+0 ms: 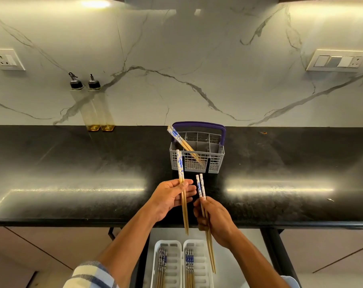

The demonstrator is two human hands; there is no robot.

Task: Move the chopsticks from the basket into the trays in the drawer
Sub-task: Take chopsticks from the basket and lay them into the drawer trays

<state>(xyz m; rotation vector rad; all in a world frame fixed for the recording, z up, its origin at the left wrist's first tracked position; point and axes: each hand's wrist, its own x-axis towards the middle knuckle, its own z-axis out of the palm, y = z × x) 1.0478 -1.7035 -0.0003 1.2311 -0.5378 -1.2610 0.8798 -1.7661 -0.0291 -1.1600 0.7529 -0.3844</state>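
A grey mesh basket (216, 161) with a purple handle stands on the black counter, and a few chopsticks (181, 142) with blue-and-white tops lean out of its left side. My left hand (170, 197) grips a pair of chopsticks (180, 167) upright in front of the basket. My right hand (216, 219) grips another pair of chopsticks (200, 187), tips pointing down over the drawer. Below, two white trays sit in the open drawer: the left tray (173, 260) and the right tray (202, 260) each hold several chopsticks.
Two tall oil bottles (97, 109) stand at the back left against the marble wall. Switch plates are on the wall at the left (7, 59) and at the right (338, 60). The black counter (72, 173) runs across the view above the drawer.
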